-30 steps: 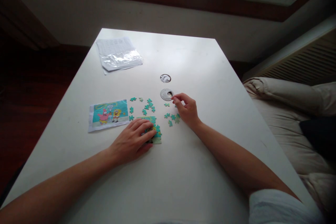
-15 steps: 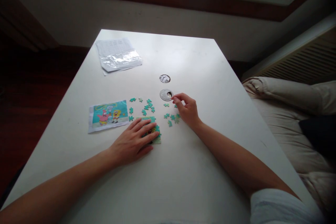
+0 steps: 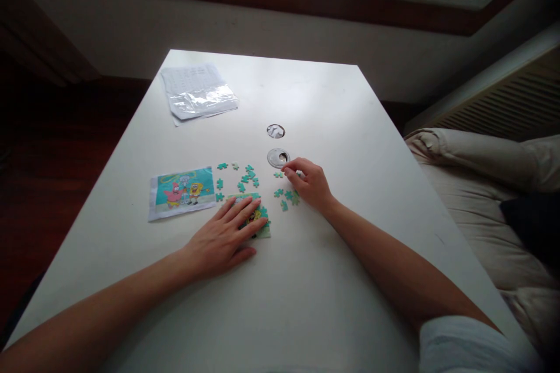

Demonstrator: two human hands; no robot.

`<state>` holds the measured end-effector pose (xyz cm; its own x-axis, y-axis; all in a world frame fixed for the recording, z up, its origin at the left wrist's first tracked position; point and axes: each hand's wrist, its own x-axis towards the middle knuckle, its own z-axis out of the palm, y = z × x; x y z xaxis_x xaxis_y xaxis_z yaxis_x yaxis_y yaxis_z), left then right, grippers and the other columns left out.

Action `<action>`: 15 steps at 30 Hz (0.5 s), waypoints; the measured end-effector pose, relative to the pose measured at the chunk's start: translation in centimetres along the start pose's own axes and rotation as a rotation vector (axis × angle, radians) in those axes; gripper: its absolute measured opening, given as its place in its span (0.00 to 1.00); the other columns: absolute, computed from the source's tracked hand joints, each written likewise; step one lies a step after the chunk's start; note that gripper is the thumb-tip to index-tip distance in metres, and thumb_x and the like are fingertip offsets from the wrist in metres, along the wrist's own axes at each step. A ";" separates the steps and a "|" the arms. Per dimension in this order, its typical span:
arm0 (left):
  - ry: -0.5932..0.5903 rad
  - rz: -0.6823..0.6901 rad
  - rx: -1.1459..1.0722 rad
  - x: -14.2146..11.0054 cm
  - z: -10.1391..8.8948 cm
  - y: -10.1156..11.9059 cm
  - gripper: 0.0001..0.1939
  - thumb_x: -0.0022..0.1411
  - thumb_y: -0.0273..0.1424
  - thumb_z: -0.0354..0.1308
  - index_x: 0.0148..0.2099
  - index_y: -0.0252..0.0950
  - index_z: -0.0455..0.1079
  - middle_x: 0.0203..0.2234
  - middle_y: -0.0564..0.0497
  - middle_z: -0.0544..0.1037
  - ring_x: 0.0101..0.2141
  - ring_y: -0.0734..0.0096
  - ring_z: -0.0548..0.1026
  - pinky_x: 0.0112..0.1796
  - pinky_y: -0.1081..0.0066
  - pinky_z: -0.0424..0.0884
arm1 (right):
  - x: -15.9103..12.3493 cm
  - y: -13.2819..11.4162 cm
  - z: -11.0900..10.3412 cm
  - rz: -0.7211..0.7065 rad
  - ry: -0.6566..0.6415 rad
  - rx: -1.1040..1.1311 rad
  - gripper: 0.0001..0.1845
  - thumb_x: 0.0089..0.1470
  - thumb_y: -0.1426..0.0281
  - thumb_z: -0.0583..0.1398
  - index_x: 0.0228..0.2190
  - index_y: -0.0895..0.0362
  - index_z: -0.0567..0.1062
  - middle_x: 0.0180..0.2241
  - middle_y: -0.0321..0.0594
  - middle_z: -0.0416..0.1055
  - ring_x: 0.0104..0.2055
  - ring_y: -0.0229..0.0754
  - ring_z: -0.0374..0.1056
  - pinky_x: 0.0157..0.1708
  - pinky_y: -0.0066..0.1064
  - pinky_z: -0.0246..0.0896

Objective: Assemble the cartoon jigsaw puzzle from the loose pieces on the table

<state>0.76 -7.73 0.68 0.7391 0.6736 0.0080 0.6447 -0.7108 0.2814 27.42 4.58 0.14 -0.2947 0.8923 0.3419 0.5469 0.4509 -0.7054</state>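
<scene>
My left hand point(image 3: 223, 239) lies flat with fingers spread over a partly joined jigsaw puzzle point(image 3: 263, 232). The hand hides much of the puzzle's left side; green and yellow parts show between and beyond the fingers. My right hand point(image 3: 308, 184) hovers at the loose puzzle pieces on the right, thumb and forefinger pinched together. What the pinch holds, if anything, is too small to tell. Just left of its fingertips lies a pale green puzzle piece point(image 3: 278, 175), with several teal pieces point(image 3: 289, 194) below. More loose teal pieces point(image 3: 250, 175) lie beyond the joined puzzle.
A cartoon picture sheet point(image 3: 182, 192) lies left of the puzzle. Papers in a clear plastic sleeve point(image 3: 199, 93) rest at the far left of the white table point(image 3: 306, 303). Two round holes are set mid-table, the nearer with a grey cover point(image 3: 274, 157). A beige sofa point(image 3: 464, 186) stands right.
My right hand's fingertips have shifted slightly left and nearer to me, toward the pale green piece. The left hand's fingers have spread a little more over the puzzle.
</scene>
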 end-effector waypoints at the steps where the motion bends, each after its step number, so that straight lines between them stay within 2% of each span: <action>1: -0.006 -0.003 0.006 0.0 0.0 0.0 0.32 0.71 0.43 0.54 0.72 0.43 0.54 0.74 0.43 0.44 0.72 0.49 0.45 0.68 0.45 0.43 | 0.1 0.0 -0.1 -0.016 -0.046 -0.033 0.08 0.61 0.69 0.59 0.32 0.54 0.78 0.32 0.39 0.76 0.36 0.43 0.69 0.39 0.35 0.61; 6: -0.026 -0.003 0.030 -0.1 0.2 0.1 0.32 0.72 0.46 0.50 0.73 0.43 0.51 0.74 0.44 0.42 0.72 0.50 0.43 0.68 0.47 0.41 | 0.4 0.1 -0.6 -0.070 -0.209 -0.122 0.08 0.61 0.70 0.59 0.31 0.54 0.78 0.31 0.38 0.75 0.34 0.42 0.68 0.40 0.35 0.59; 15: -0.045 -0.002 0.075 -0.3 0.1 0.4 0.36 0.73 0.52 0.44 0.75 0.44 0.45 0.74 0.43 0.38 0.72 0.50 0.40 0.68 0.48 0.37 | 0.2 0.3 -0.1 -0.122 -0.200 -0.211 0.07 0.61 0.71 0.59 0.33 0.54 0.78 0.32 0.39 0.75 0.36 0.43 0.67 0.43 0.36 0.57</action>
<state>0.81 -8.26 0.73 0.7448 0.6663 -0.0359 0.6576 -0.7240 0.2083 27.60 4.87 0.06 -0.5050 0.8189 0.2729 0.6424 0.5677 -0.5148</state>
